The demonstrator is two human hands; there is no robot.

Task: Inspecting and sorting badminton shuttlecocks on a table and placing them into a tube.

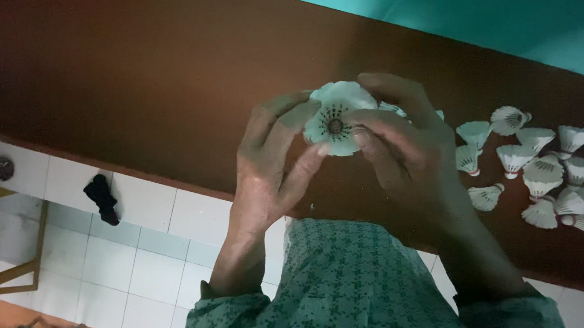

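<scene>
Shuttlecock [334,125], white feathered cone, pinched between left hand [272,164], right hand [404,147].

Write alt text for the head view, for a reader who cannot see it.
Both hands, left hand and right hand, hold one white feather shuttlecock over a brown table. A loose pile of shuttlecocks lies to the right.
</scene>
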